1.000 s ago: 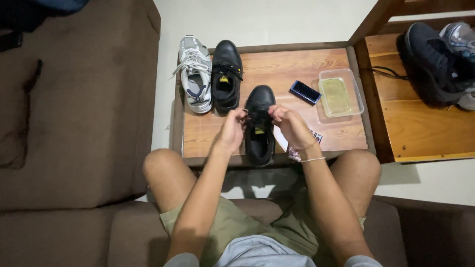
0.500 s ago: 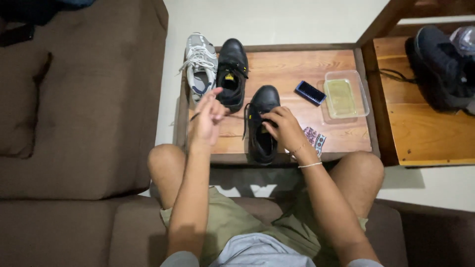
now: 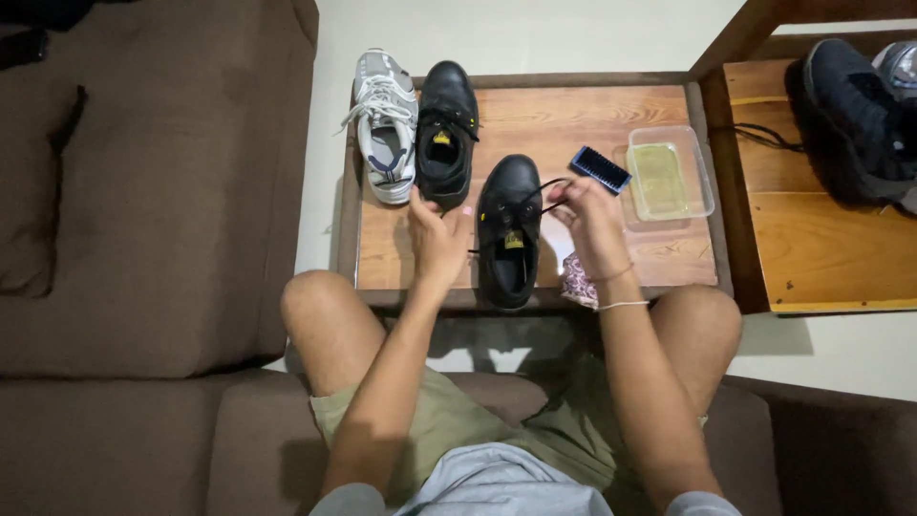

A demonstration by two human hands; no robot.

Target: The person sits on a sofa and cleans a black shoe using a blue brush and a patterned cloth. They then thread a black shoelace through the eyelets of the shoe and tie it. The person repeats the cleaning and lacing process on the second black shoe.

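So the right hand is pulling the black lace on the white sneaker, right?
Not quite. In the head view the right hand is pulling the black lace on the black shoe in the middle of the wooden table, not the white sneaker. That sneaker sits untouched at the table's far left corner, with its own white laces.

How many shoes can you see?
5, maybe. A grey sneaker and a black shoe sit at the table's far left, another black shoe lies between the hands, a dark sneaker rests on the right table, with a grey one half hidden behind.
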